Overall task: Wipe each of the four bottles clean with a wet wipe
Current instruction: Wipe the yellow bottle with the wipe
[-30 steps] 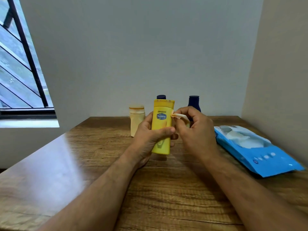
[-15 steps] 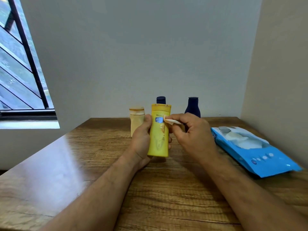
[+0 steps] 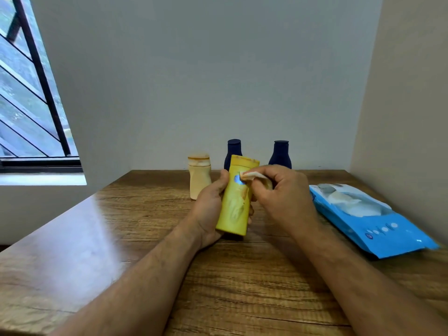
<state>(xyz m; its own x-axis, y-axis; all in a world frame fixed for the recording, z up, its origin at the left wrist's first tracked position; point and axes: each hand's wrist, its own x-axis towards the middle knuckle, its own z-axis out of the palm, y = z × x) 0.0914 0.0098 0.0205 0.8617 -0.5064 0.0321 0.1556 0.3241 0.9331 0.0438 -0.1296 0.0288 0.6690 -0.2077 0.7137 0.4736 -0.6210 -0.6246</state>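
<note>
Yellow bottle now tilted right, wipe shifted onto its blue label. Left hand grips bottle at frame centre; right hand pinches wipe. Three bottles behind near counter far edge: one beige, two navy. One blue wipe pack at right edge.

The counter is grained wood with a slight sheen, glaring pale at the frame's left. The yellow bottle looks like smooth plastic, streaked with smears. The cream bottle and two dark blue bottles look matt plastic. The wipe pack is glossy blue film. The wipe looks like soft cloth.
</note>
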